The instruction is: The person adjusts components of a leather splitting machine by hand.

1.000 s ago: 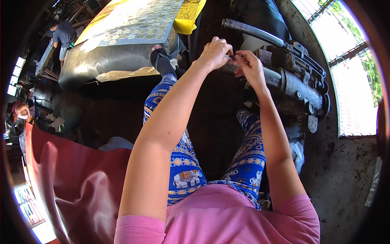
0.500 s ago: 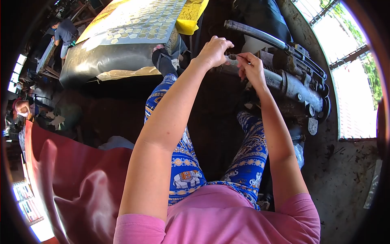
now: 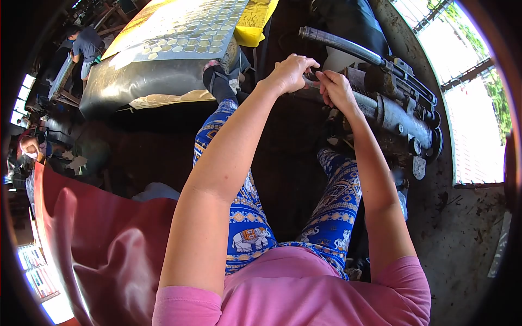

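Note:
My left hand [image 3: 292,73] is bent at the fingers beside the end of a grey metal cylinder [image 3: 365,103], back of the hand up. Close to its right, my right hand [image 3: 336,89] has thumb and fingertips pinched together; what they hold, if anything, is too small to tell. The fingertips of both hands nearly meet. Behind them a ribbed metal tube [image 3: 342,46] slants down to the right into the machine [image 3: 405,127]. What lies under my left palm is hidden.
At the upper left, a patterned sheet [image 3: 190,30] covers a padded black roll [image 3: 157,81], with yellow material [image 3: 253,24] beside it. Red sheeting [image 3: 119,239] hangs at lower left. A person [image 3: 87,46] stands at far left, another [image 3: 30,145] below. Windows [image 3: 476,108] line the right.
My left hand has shifted slightly down and right, its fingers now over the spot between the hands. My right hand has turned a little, fingertips still together.

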### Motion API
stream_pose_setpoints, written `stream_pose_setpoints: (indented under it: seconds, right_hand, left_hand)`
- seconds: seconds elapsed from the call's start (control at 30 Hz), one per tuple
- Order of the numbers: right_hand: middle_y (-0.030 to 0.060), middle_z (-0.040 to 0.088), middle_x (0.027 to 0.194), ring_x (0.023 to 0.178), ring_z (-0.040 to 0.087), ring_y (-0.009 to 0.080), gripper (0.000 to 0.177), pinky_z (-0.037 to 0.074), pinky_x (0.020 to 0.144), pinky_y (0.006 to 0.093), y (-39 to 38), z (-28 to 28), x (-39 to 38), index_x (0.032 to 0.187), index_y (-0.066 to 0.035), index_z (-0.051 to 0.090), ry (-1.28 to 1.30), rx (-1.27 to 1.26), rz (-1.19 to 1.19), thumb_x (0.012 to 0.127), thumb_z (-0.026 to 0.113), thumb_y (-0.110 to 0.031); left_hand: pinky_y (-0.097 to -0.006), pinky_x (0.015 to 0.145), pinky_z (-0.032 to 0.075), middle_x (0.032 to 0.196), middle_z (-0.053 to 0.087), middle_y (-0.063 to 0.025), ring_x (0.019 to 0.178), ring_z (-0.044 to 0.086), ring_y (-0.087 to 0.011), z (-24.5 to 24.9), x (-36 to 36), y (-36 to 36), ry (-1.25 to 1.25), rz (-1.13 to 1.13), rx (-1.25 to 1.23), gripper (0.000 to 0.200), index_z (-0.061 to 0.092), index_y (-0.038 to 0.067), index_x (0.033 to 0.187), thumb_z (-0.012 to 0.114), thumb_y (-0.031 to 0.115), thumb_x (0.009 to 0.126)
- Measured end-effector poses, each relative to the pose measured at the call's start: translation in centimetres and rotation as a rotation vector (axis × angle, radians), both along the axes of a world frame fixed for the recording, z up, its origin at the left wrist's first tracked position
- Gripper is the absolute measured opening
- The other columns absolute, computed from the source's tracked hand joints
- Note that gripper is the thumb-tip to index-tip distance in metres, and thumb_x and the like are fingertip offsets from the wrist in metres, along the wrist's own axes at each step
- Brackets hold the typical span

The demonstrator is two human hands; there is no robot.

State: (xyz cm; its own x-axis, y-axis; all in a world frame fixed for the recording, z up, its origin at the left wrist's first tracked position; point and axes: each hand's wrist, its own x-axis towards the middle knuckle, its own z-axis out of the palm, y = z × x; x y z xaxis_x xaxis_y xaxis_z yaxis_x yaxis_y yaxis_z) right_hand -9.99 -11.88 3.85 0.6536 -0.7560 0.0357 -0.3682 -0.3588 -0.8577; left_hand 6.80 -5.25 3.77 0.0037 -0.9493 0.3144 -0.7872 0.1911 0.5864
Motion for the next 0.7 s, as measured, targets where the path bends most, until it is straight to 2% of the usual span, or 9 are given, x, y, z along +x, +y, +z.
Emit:
stream_pose_setpoints:
  seconds: [0.13,0.23,0.33,0.47,0.53,0.63,0.7]
  right_hand:
    - [0.0057,0.057,0.060,0.041,0.051,0.0120,0.039,0.037,0.036,0.0275,-0.5,-0.6,0.1,0.084,0.004,0.063,0.018,0.009,-0.023,0.099,0.050,-0.030]
    - [0.0054,0.055,0.058,0.040,0.050,0.0111,0.042,0.036,0.036,0.0268,-0.2,-0.2,0.1,0.086,0.004,0.064,0.048,0.053,-0.020,0.099,0.050,-0.033]
    - [0.0047,0.054,0.056,0.040,0.048,0.0101,0.044,0.035,0.036,0.0259,0.0,0.2,0.2,0.087,0.004,0.065,0.071,0.101,-0.010,0.099,0.049,-0.036]
    - [0.0038,0.053,0.055,0.038,0.045,0.0094,0.046,0.032,0.035,0.0254,-0.6,0.0,0.1,0.089,0.003,0.067,0.093,0.131,-0.004,0.099,0.048,-0.037]
    - [0.0045,0.054,0.055,0.038,0.048,0.0098,0.046,0.033,0.034,0.0254,-0.7,0.0,-0.1,0.088,0.003,0.067,0.071,0.148,0.023,0.099,0.048,-0.038]
    - [0.0067,0.056,0.055,0.039,0.052,0.0114,0.045,0.036,0.034,0.0258,-0.1,0.7,-0.5,0.088,0.003,0.067,0.090,0.079,0.018,0.099,0.049,-0.037]
    - [0.0087,0.058,0.057,0.040,0.055,0.0129,0.040,0.039,0.034,0.0264,1.0,1.3,-0.7,0.091,0.003,0.066,0.079,-0.002,-0.025,0.098,0.052,-0.034]
  left_hand:
    - [-0.0384,0.093,0.049,0.102,0.069,-0.0113,0.100,0.063,-0.0294,-0.6,0.1,-0.5,-0.028,-0.020,0.010,0.050,0.068,0.010,0.110,0.082,0.003,0.062]
    - [-0.0386,0.093,0.049,0.100,0.068,-0.0088,0.100,0.061,-0.0283,-0.1,-0.3,0.1,-0.097,0.059,0.015,0.043,0.069,0.011,0.103,0.083,0.007,0.062]
    - [-0.0387,0.093,0.048,0.097,0.067,-0.0066,0.100,0.058,-0.0265,-0.7,-0.4,0.1,-0.175,0.096,-0.126,0.038,0.069,0.011,0.099,0.082,0.011,0.063]
    - [-0.0408,0.093,0.047,0.101,0.064,-0.0048,0.105,0.055,-0.0255,-0.4,-0.5,0.0,-0.148,0.097,-0.049,0.030,0.069,0.012,0.097,0.079,0.015,0.069]
    - [-0.0449,0.092,0.048,0.107,0.063,-0.0024,0.113,0.054,-0.0251,-0.2,-0.5,-0.1,-0.182,0.099,0.013,0.027,0.069,0.016,0.101,0.075,0.018,0.075]
    - [-0.0453,0.091,0.049,0.106,0.063,-0.0022,0.113,0.054,-0.0249,0.1,-0.7,0.0,-0.211,0.103,0.001,0.022,0.069,0.015,0.098,0.074,0.019,0.076]
    - [-0.0412,0.091,0.048,0.100,0.064,-0.0057,0.105,0.056,-0.0264,0.8,-1.3,0.6,-0.179,0.110,-0.034,0.022,0.069,0.010,0.093,0.076,0.016,0.073]
